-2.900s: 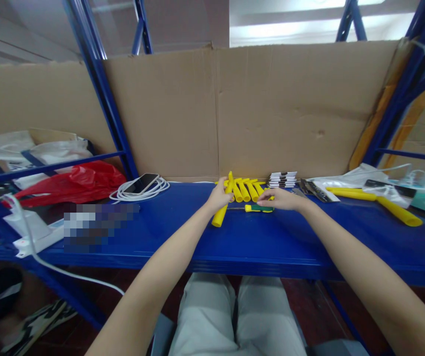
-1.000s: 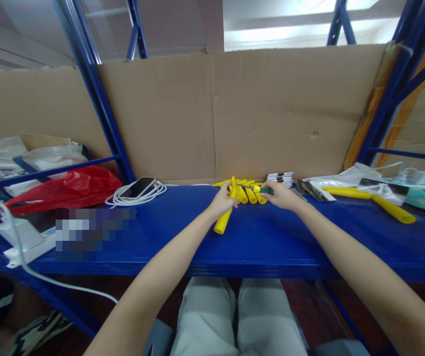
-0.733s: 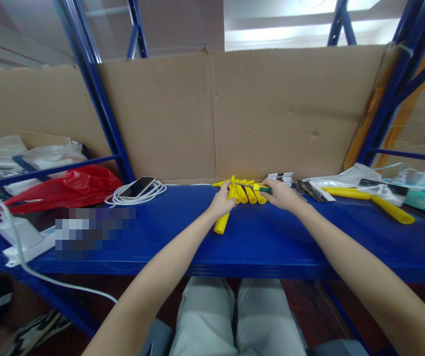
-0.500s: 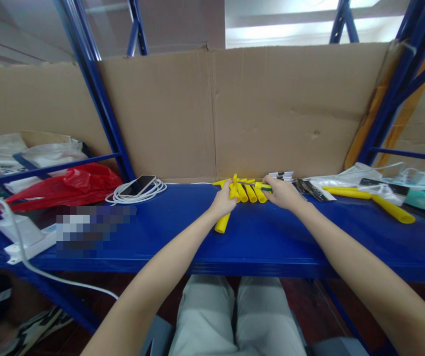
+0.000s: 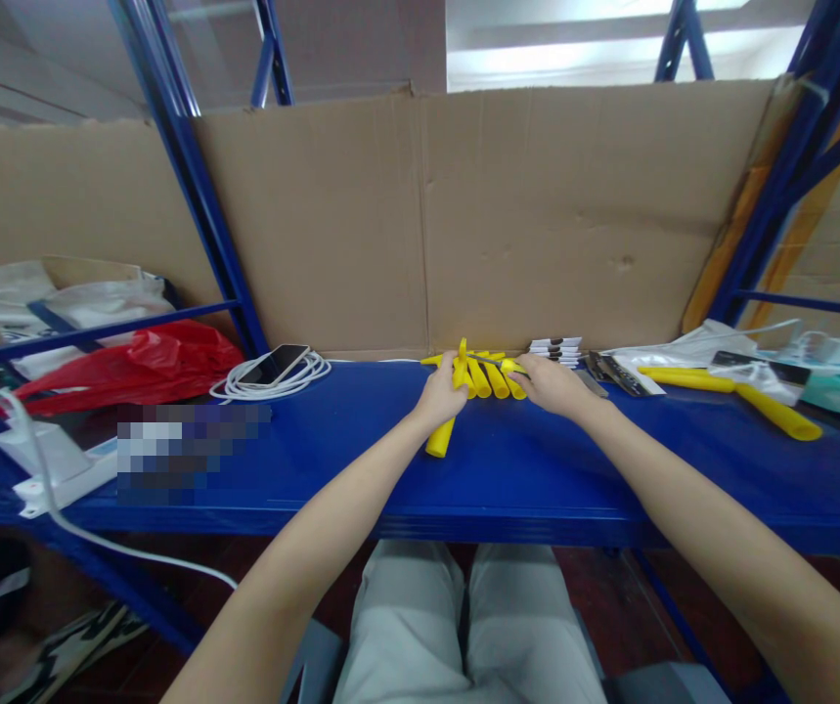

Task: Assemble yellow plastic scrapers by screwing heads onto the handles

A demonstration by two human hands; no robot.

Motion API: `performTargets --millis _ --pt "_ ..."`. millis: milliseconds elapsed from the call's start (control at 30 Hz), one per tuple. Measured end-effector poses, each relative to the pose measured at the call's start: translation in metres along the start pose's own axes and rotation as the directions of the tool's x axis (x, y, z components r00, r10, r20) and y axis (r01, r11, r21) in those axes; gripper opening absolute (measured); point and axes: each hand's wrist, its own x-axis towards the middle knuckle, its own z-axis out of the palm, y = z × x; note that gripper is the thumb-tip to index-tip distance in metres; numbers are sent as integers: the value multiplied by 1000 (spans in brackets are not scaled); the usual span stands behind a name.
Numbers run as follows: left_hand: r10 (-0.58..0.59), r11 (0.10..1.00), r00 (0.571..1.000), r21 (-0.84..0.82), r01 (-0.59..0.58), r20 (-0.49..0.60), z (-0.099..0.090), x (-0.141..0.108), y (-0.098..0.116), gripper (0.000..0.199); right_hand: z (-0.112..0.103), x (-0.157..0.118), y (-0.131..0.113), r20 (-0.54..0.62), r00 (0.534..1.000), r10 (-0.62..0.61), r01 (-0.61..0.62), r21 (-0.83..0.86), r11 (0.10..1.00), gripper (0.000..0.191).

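Observation:
My left hand (image 5: 440,396) is closed around a yellow tool with a round tubular handle (image 5: 440,439). Its yellow head stands up above my fingers. From the right, my right hand (image 5: 555,386) grips a screwdriver by its yellow handle (image 5: 508,366), fingers wrapped round it. The thin metal shaft points left at the head of the yellow tool; whether the tip touches a screw is too small to see. Behind and between my hands, several similar yellow tubular handles (image 5: 497,382) lie side by side on the blue shelf (image 5: 361,460).
Small white packets (image 5: 554,347) and dark flat packages (image 5: 621,374) lie beyond my right hand. Further right are two yellow handles (image 5: 777,413). On the left are a phone (image 5: 280,364), a coiled white cable (image 5: 309,374), a red bag (image 5: 148,367) and a power strip (image 5: 71,479). Cardboard (image 5: 573,215) stands behind.
My right hand has shifted slightly and its fingers have turned on the screwdriver, covering more of the handle. My left hand keeps its hold on the yellow tool almost unmoved.

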Motion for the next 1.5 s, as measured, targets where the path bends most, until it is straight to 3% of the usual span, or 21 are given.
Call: performTargets --millis 433,633,967,1200,1500 --pt "-19 1000 1000 23 18 16 0 0 1 53 -7 -2 1 -83 994 -69 55 -157 986 29" --pt "-4 1000 1000 2 4 0 0 -1 2 52 -8 -5 2 -113 993 -32 12 -177 984 31" --pt "-26 999 999 22 26 19 1 1 -1 51 -11 -5 -5 31 998 49 -43 -189 981 40" --pt "-26 999 999 28 26 21 1 2 -3 52 -5 0 4 71 997 -4 9 -81 997 36" --pt "-18 999 1000 30 18 13 1 3 -5 54 -8 -4 2 -2 1000 30 -30 -110 993 32"
